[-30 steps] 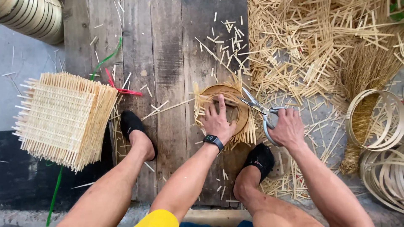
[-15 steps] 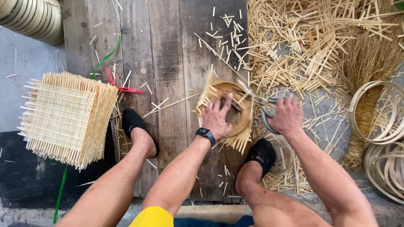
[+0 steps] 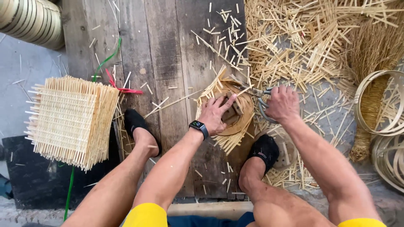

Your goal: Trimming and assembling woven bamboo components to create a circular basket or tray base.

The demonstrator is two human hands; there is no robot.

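A round woven bamboo piece with loose strip ends sticking out lies on the wooden boards between my feet. My left hand, with a black watch on the wrist, presses down on a small wooden block at its middle. My right hand grips the handles of metal shears, whose blades point left across the far rim of the woven piece.
A stack of square woven bamboo mats sits at the left. Cut bamboo strips litter the ground at the upper right. Bamboo hoops lie at the right edge, more rings at the top left. Red and green cords lie by the stack.
The woven round has been turned and tilted under my left hand. My right hand with the shears has shifted slightly along its far rim.
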